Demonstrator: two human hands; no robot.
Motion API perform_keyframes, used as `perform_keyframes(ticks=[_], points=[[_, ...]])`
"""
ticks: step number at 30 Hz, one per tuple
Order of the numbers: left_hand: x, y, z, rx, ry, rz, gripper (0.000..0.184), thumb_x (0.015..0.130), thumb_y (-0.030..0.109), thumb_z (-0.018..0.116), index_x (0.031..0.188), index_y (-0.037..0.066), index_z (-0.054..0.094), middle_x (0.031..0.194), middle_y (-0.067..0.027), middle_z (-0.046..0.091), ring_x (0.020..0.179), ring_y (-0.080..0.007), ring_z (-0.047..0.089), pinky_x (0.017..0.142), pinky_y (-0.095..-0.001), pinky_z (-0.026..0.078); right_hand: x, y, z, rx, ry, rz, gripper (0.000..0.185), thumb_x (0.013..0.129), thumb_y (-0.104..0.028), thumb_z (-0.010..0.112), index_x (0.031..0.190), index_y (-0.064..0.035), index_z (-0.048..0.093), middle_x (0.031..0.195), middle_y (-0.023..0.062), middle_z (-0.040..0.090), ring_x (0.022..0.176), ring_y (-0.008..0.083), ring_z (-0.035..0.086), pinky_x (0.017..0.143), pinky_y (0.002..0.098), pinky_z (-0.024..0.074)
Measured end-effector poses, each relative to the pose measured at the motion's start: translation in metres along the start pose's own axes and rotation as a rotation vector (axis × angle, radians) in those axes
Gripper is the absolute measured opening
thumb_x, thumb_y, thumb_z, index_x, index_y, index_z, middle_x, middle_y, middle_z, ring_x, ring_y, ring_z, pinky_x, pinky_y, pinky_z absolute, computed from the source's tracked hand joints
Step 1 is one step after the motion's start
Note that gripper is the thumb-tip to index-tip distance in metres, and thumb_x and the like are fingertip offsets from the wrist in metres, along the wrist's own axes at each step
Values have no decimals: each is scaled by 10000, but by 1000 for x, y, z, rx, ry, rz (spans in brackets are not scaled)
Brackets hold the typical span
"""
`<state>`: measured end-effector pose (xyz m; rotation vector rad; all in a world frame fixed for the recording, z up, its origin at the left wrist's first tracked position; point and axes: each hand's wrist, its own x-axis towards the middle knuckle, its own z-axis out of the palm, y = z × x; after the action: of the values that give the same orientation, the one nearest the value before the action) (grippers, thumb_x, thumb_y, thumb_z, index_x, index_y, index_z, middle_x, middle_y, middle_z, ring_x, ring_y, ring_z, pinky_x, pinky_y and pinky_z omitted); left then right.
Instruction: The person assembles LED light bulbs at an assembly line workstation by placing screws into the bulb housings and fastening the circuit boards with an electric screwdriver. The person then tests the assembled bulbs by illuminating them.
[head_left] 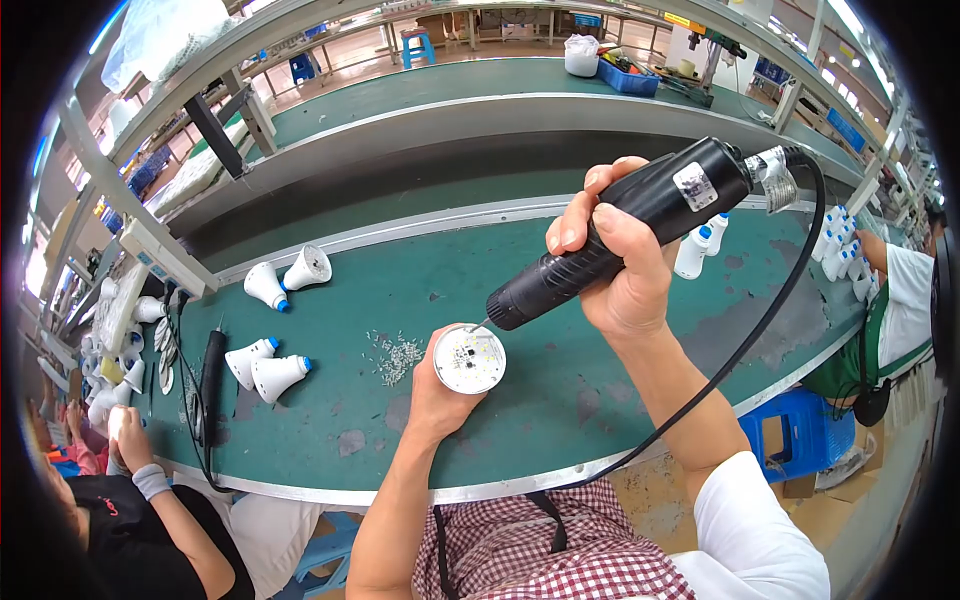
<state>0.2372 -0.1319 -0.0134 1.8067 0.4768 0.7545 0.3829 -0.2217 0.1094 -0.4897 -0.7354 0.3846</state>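
My left hand (438, 395) is wrapped round a white LED bulb housing (470, 372), its round board with small chips facing up. In my right hand (630, 255) is a black electric screwdriver (570, 270), tilted down to the left. Its bit tip reaches the upper edge of the bulb's board; whether it touches a screw I cannot tell. A black cable (760, 340) runs from the tool's rear end down past my right forearm. Left of the bulb lies a loose heap of small pale pins or screws (396, 358), too small to name surely.
White bulb housings (280, 378) with blue ends lie on the green table (540, 420) at left; more (692, 250) stand behind my right hand. Another black screwdriver (213, 375) lies far left. Co-workers sit at left (150, 540) and right (905, 290). A blue stool (800, 435) stands right.
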Motion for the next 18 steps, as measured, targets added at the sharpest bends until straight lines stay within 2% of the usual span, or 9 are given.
perform_keyframes(ticks=[2, 8, 18], points=[[0, 0, 0, 25, 7, 13, 521, 569, 6, 700, 1041, 46, 483, 920, -72, 600, 853, -154, 578, 766, -267, 443, 0, 1, -2, -17, 0, -11, 372, 670, -13, 576, 1008, -25, 421, 835, 101, 500, 582, 192, 566, 558, 342, 468], [0, 2, 0, 32, -11, 13, 498, 575, 13, 703, 1023, 41, 486, 909, -70, 601, 844, -152, 579, 762, -267, 444, -1, 0, -5, -46, -3, -2, 356, 671, -1, 566, 998, -16, 426, 874, 104, 493, 575, 193, 569, 556, 342, 471], [0, 3, -1, 56, -44, 6, 484, 580, 15, 695, 1019, 37, 493, 899, -72, 602, 835, -152, 579, 758, -266, 442, -2, 5, -3, -78, -21, -18, 324, 667, 28, 553, 968, -1, 437, 849, 94, 502, 576, 179, 571, 541, 312, 478]])
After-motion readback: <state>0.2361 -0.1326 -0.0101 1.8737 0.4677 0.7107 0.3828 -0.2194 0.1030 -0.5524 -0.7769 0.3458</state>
